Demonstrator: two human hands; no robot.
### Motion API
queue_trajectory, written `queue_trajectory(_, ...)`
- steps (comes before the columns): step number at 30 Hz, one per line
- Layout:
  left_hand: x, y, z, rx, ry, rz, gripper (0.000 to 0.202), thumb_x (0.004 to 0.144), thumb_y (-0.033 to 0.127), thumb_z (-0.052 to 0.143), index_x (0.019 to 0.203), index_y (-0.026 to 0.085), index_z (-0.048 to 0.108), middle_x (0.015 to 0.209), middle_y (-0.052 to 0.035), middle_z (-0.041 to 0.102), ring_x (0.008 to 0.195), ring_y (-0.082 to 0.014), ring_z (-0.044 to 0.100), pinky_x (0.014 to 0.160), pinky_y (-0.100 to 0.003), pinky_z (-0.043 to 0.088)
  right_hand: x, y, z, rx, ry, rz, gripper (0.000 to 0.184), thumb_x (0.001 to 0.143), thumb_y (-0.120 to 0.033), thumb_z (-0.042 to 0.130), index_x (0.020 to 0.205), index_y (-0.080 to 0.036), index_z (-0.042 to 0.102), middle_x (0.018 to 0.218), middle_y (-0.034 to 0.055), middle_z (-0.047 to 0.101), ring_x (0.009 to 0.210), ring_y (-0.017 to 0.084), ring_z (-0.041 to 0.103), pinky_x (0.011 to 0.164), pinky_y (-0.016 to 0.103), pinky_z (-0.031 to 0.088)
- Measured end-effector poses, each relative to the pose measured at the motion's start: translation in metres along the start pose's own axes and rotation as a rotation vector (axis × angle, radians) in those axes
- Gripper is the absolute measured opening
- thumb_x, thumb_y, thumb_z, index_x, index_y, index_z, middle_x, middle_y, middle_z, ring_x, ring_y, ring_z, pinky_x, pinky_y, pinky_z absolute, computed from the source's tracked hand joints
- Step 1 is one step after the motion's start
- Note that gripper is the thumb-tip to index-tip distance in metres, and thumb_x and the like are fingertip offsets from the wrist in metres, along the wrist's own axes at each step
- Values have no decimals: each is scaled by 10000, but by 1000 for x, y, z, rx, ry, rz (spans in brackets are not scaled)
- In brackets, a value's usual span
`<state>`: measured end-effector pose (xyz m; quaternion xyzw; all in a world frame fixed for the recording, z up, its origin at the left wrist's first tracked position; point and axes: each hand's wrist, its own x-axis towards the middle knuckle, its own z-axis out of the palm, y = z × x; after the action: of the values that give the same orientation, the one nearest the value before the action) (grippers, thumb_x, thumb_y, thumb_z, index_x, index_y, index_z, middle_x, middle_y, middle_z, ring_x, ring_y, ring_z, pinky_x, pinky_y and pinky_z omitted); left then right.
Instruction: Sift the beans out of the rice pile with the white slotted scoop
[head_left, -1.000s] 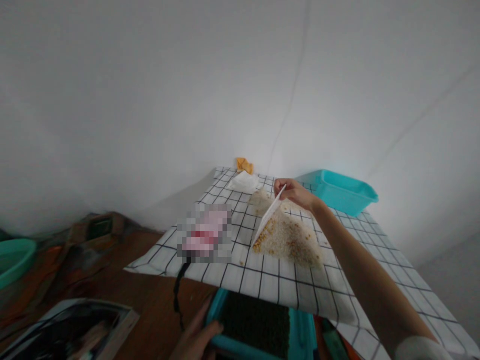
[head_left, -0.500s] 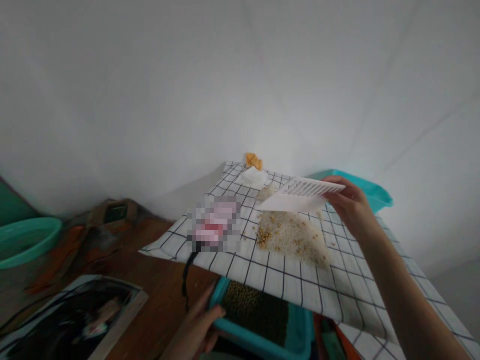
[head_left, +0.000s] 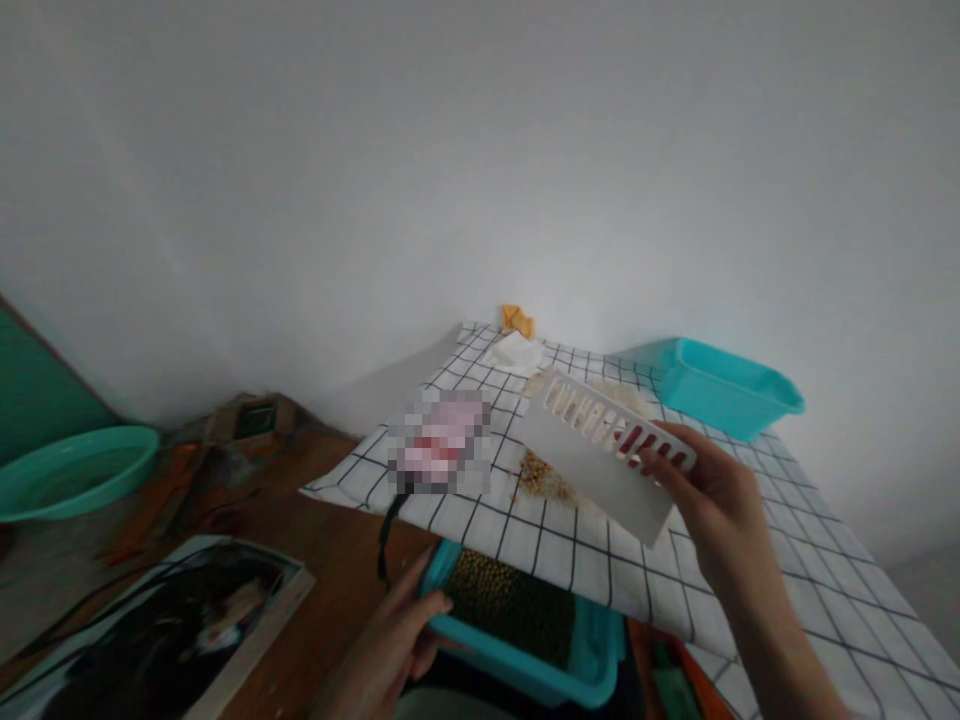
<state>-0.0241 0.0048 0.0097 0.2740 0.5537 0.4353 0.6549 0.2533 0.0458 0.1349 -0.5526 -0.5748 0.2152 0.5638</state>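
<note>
My right hand (head_left: 709, 490) is closed on the upper right end of a white slotted plastic plate (head_left: 592, 460). The plate stands tilted over a pile of pale grains mixed with yellow beans (head_left: 544, 478) on the checked cloth (head_left: 517, 530) and hides much of it. My left hand (head_left: 409, 630) grips the left rim of a teal tub (head_left: 525, 675) at the cloth's near edge. Inside the tub lie dark green and yellowish beans (head_left: 510, 605).
Another teal tub (head_left: 727, 385) stands at the back right of the cloth. A blurred pink phone-like object (head_left: 442, 435) with a black strap lies on the left. White tissue (head_left: 515, 352) and an orange cloth (head_left: 517, 320) are near the wall. A green basin (head_left: 82, 475) sits far left.
My right hand has lowered the slotted plate toward me and turned it from nearly flat to steeply tilted, over the pile. My left hand keeps its hold on the near tub.
</note>
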Motion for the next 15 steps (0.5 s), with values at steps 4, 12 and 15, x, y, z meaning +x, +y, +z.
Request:
queue_trajectory(4, 0, 1, -2, -35, -1, -30, 554, 599, 306, 762, 1134, 210, 651, 631, 74, 547, 562, -111, 474, 485, -216, 323, -19, 0, 0, -18, 37, 78, 317, 761, -479, 779, 1005, -276, 781, 909, 60, 802, 699, 253, 742, 550, 332, 588)
queue_trajectory(12, -1, -1, -3, -40, -4, -39, 524, 621, 278, 762, 1135, 211, 686, 595, 71, 554, 526, -113, 488, 487, -219, 341, -36, 11, -2, -101, -30, 86, 315, 826, -525, 717, 1018, -283, 777, 933, 68, 805, 731, 268, 757, 585, 354, 615)
queue_trajectory(15, -2, 0, -2, -57, -6, -35, 523, 626, 258, 743, 1145, 225, 691, 638, 62, 571, 547, -112, 497, 492, -214, 344, -38, 16, -3, -102, -28, 65, 300, 821, -525, 725, 1005, -296, 784, 936, 62, 806, 742, 269, 759, 588, 355, 620)
